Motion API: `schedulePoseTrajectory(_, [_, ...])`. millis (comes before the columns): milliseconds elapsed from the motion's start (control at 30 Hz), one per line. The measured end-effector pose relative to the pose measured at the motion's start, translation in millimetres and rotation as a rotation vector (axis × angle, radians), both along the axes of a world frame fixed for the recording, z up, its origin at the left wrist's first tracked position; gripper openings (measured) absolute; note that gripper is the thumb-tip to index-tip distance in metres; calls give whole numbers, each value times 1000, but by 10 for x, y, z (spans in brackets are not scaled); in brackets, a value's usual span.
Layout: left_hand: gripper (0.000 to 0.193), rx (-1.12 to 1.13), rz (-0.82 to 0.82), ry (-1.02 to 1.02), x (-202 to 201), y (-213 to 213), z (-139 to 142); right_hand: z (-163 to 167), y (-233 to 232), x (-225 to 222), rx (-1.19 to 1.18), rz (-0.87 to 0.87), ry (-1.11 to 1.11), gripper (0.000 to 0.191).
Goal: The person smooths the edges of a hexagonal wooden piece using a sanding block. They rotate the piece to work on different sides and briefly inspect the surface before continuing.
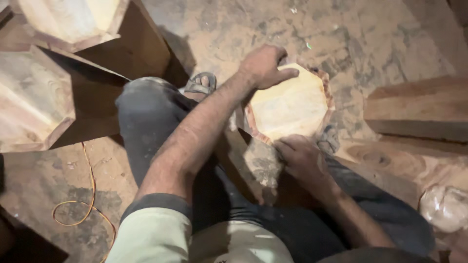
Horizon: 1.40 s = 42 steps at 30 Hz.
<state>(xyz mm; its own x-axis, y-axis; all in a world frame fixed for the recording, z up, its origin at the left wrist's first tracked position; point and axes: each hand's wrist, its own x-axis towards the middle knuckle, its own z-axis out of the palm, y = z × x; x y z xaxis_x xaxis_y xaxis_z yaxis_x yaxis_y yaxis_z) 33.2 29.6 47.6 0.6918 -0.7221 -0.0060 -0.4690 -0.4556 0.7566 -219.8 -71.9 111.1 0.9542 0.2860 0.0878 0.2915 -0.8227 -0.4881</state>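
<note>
An octagonal wooden piece (291, 103), pale on its face with a reddish rim, stands between my knees on the dusty floor. My left hand (264, 65) grips its far top edge, thumb laid across the face. My right hand (301, 157) presses against its near lower edge, fingers curled on the rim. My dark trousers and a sandalled foot (200, 84) lie just left of the piece.
Two more octagonal wooden blocks (34, 102) lie at the upper left on dark boards. A thick timber beam (419, 107) rests at the right. An orange wire (87, 204) loops on the floor at lower left. A clear plastic bag (444, 207) sits at lower right.
</note>
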Motion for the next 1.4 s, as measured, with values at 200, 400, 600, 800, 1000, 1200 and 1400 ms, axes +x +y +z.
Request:
schedulePoseTrajectory(200, [60,50,-12,38,0,-45,-7,75,-87,179,-81,-183,216,20])
schedulePoseTrajectory(400, [62,89,-11,49,-11,-14,35,-53,74,125,-39,38,-1,46])
schedulePoseTrajectory(600, [59,24,10,-4,-13,-48,-3,48,-318,273,176,23,153,42])
schedulePoseTrajectory(800, [57,26,2,48,13,19,-58,-50,-162,492,-8,210,-60,27])
schedulePoseTrajectory(1000, [60,69,16,47,16,31,5,75,-387,186,161,67,182,25])
schedulePoseTrajectory(1200, [63,34,8,-26,21,45,-29,275,-822,-288,650,-147,207,26])
schedulePoseTrajectory(1400, [67,222,83,-7,-102,178,6,19,-947,-348,743,-701,467,24])
